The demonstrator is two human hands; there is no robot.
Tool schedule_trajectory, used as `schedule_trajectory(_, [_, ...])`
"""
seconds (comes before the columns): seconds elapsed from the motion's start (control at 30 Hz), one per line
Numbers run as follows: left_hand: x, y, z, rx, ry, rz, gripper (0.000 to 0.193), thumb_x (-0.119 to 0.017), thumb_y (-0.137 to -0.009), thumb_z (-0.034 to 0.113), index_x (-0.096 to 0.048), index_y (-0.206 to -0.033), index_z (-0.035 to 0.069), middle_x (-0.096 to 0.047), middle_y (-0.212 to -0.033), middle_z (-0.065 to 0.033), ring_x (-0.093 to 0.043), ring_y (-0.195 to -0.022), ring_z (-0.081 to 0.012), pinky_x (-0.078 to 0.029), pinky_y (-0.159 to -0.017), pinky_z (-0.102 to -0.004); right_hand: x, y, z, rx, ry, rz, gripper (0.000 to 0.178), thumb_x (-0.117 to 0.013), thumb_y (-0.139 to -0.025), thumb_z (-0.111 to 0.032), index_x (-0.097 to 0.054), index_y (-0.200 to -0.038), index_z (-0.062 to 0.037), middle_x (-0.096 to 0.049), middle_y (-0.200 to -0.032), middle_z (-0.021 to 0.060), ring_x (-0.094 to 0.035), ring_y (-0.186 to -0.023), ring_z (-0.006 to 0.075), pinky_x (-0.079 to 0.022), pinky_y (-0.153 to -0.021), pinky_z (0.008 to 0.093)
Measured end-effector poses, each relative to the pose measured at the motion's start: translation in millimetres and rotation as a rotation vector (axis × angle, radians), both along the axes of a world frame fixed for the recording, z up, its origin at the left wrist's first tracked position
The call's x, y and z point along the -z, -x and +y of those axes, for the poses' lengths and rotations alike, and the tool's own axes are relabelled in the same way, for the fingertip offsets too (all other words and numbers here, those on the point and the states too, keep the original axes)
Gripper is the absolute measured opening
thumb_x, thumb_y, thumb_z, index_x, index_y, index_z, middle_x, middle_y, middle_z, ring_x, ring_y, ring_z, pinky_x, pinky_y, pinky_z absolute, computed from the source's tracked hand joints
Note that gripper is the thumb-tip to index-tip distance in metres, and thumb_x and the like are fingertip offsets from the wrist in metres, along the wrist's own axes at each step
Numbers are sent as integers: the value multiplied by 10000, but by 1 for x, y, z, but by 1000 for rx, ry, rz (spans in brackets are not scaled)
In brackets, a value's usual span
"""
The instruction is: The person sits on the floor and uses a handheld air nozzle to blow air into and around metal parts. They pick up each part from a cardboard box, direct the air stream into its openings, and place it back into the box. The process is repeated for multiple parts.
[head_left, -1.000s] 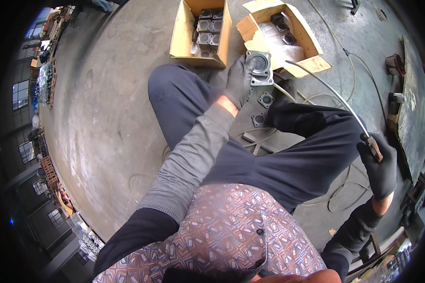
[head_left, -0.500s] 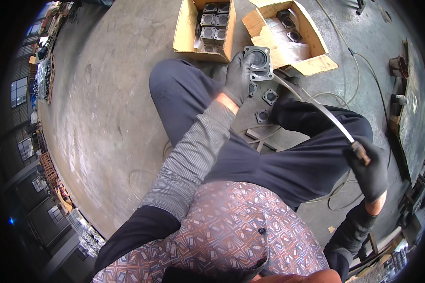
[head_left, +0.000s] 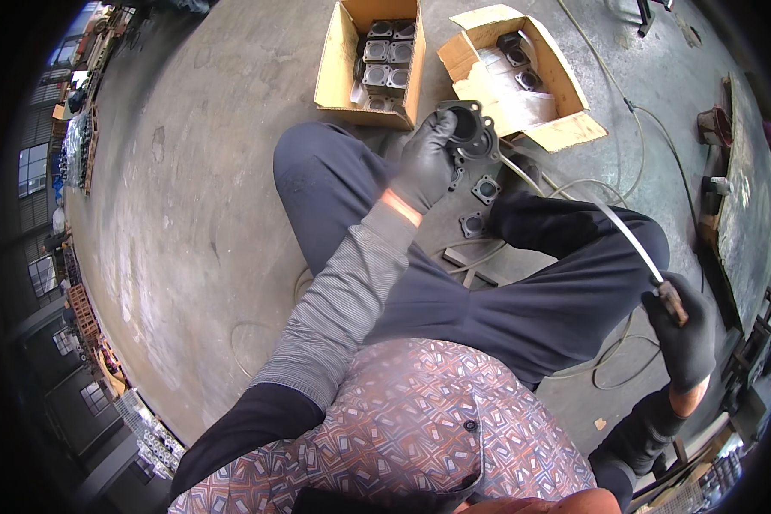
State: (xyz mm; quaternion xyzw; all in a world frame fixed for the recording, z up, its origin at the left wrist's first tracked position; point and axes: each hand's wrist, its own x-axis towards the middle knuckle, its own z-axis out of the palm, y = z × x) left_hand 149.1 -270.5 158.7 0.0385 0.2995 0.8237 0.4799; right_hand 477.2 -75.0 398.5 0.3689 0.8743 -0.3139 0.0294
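My left hand (head_left: 421, 167), in a dark glove, is closed round a grey flanged metal casting (head_left: 466, 125). The casting is tilted, so its round opening and bolt-hole corners show above my fingers. Over by my right knee, my gloved right hand (head_left: 685, 330) grips the brown handle of a long, narrow file (head_left: 627, 240). The file's pale blade slants up and left toward the casting; I cannot tell whether its far end touches it. Just below the casting, small square flanges (head_left: 486, 189) lie on the floor between my legs, one partly hidden by my left hand.
An open cardboard box (head_left: 334, 81) holds several stacked castings beyond my left knee. Right of it stands a second open box (head_left: 574, 130) with a few castings inside. A thin hose (head_left: 641, 163) loops across the concrete floor. A metal-topped bench (head_left: 750, 206) borders the right side.
My left hand has turned the casting, so its opening faces more away and its side shows. My right hand has moved slightly down and right with the file.
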Motion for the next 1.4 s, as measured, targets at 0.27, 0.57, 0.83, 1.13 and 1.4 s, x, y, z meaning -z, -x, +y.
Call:
schedule_trajectory(0.27, [12, 2, -1, 37, -16, -71, 490, -519, -1127, 377, -547, -1463, 22, -678, -1352, -184, -680, -1242, -308, -558, -1096, -558, -10, -2, 8, 104, -7, 48, 294, -845, -874, -42, -741, -1145, 5, -743, -888, 113, -685, -768, 149, -561, -734, 324])
schedule_trajectory(0.57, [-11, -13, -3, -14, 159, 13, 345, -540, -1130, 287, -573, -1440, 141, -713, -1136, -147, -707, -888, -244, -606, -735, -438, -19, 0, 17, 3, 176, 0, 338, -833, -854, -8, -747, -1181, -2, -704, -832, 58, -662, -773, 135, -528, -727, 284])
schedule_trajectory(0.83, [7, 4, -25, 166, -276, -583, 465, -507, -1059, 219, -523, -1495, 59, -620, -1181, -173, -573, -862, -215, -457, -663, -301, -7, -13, 29, 377, 396, 59, 328, -811, -796, 9, -767, -1121, 16, -650, -781, 3, -569, -639, 40, -425, -581, 220])
schedule_trajectory(1.13, [-54, 50, -46, 13, 85, -10, 342, -591, -1093, 170, -586, -1401, 21, -700, -1247, -187, -730, -1083, -256, -626, -798, -344, 39, 25, 62, 140, 177, 194, 302, -739, -952, -49, -721, -1248, 12, -602, -788, -18, -542, -656, 50, -434, -608, 212])
schedule_trajectory(1.4, [-57, 258, -69, -141, 857, 827, 394, -656, -1051, 86, -567, -1418, -24, -716, -1173, -140, -732, -1052, -229, -630, -873, -332, 103, 151, 111, 88, 225, 319, 337, -706, -1017, -94, -712, -1343, -9, -711, -920, 6, -587, -718, 50, -463, -619, 223])
